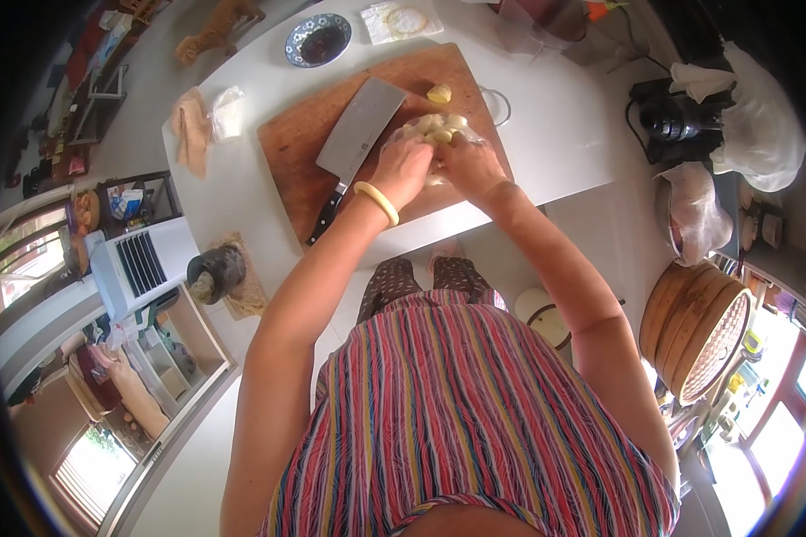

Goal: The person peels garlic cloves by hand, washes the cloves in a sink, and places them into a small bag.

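Note:
My left hand, with a pale yellow bangle on its wrist, grips a see-through plastic bag from the left. Opposite it, my right hand has its fingers closed on the bag too. Pale peeled cloves, apparently garlic, fill the bag; my fingertips meet among them and are partly hidden. Under all this is a wooden cutting board. A cleaver lies flat on the board, left of my hands. Beyond the bag sits a cut piece of ginger.
At the table's far side are a patterned bowl of dark liquid and a stained paper sheet. A brown cloth hangs over the left edge. A stone mortar stands left; a bamboo steamer is at right.

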`<state>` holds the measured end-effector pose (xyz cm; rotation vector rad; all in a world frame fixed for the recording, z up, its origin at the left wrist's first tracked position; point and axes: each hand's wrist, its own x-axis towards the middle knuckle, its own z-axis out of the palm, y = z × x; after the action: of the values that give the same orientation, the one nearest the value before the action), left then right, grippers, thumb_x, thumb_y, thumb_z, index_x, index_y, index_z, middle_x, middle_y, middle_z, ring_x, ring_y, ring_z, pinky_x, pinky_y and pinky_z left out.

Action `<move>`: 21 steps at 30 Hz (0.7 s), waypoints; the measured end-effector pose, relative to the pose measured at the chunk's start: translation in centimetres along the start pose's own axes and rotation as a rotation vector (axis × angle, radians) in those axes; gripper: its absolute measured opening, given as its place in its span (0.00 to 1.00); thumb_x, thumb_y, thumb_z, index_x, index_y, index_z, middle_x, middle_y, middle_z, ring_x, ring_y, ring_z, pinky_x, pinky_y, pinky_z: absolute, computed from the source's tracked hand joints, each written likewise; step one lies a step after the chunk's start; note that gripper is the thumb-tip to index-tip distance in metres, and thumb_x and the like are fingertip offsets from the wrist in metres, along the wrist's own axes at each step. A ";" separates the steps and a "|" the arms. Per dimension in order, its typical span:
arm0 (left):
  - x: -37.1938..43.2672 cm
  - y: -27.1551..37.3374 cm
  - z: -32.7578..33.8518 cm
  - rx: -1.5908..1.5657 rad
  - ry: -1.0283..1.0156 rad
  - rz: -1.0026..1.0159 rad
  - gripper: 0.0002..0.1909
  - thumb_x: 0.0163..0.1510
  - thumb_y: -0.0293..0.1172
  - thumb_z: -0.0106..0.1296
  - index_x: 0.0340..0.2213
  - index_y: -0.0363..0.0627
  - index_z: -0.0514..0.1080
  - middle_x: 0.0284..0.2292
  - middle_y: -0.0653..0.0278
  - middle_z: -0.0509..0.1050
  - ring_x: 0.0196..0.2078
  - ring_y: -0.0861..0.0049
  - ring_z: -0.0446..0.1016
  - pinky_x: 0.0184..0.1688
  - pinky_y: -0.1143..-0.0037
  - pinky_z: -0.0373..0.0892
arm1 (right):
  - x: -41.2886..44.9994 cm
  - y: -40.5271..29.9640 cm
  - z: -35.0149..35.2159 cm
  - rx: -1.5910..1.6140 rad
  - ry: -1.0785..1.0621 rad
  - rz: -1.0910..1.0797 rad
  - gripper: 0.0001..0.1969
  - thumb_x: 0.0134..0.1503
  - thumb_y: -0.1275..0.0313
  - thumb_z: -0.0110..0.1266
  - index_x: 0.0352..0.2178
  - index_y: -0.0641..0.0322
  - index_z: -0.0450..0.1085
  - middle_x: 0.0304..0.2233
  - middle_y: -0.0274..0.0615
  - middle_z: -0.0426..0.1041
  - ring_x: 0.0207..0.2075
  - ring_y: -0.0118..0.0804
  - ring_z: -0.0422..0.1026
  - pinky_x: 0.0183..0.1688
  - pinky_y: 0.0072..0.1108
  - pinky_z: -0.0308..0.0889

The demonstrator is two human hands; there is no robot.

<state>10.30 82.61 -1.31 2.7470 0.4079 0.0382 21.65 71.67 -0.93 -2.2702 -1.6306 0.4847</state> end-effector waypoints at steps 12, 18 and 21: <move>0.3 -1.2 -0.6 -0.525 0.009 -0.149 0.10 0.51 0.27 0.47 0.36 0.36 0.67 0.31 0.48 0.73 0.37 0.54 0.71 0.38 0.66 0.68 | -0.2 1.6 -1.0 0.540 0.101 0.194 0.12 0.47 0.67 0.53 0.31 0.64 0.70 0.28 0.51 0.73 0.28 0.49 0.72 0.33 0.30 0.66; 1.0 -0.1 -0.8 -0.470 -0.023 -0.163 0.11 0.52 0.28 0.47 0.36 0.32 0.66 0.27 0.50 0.74 0.33 0.58 0.73 0.38 0.69 0.68 | 0.8 0.5 -1.1 0.391 0.012 0.159 0.11 0.48 0.67 0.53 0.31 0.63 0.70 0.28 0.51 0.73 0.33 0.50 0.72 0.36 0.33 0.67; 1.2 0.8 -1.9 -0.540 -0.118 -0.297 0.12 0.54 0.30 0.44 0.37 0.33 0.66 0.26 0.56 0.74 0.30 0.65 0.74 0.35 0.72 0.70 | 0.9 0.2 -1.5 0.180 0.070 0.003 0.11 0.49 0.68 0.52 0.32 0.64 0.68 0.28 0.51 0.73 0.34 0.49 0.72 0.37 0.34 0.67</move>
<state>11.53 82.87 0.75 2.1275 0.6584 -0.0785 22.77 72.39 0.28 -2.1336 -1.4874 0.5239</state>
